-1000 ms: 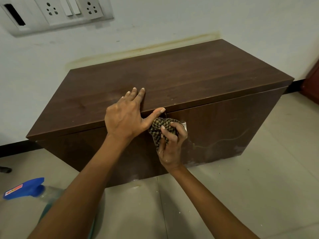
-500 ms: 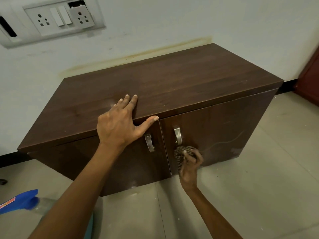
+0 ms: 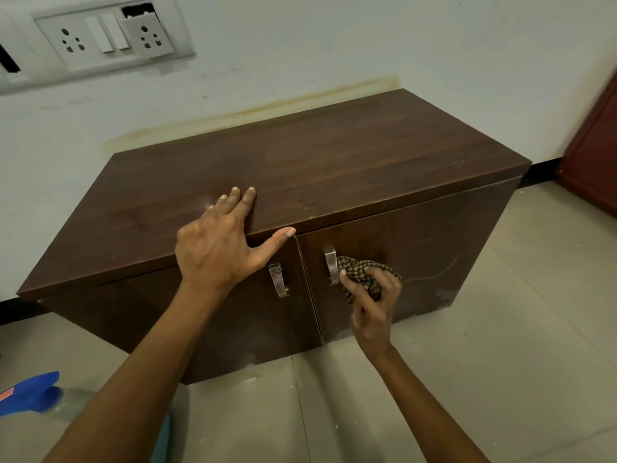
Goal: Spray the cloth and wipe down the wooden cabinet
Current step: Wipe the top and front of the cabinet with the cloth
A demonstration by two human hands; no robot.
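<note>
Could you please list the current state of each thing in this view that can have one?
Left door: closed.
Right door: closed.
Cloth: bunched up, pressed to the right door beside its handle.
Right hand: shut on the cloth.
Left hand: open, flat on the cabinet top.
Spray bottle: on the floor, not held.
Switches: position unclear.

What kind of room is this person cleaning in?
Probably a room in a home, though which room I cannot tell. A low wooden cabinet with two doors stands on a tiled floor against a painted wall, under a panel of sockets and switches.
</note>
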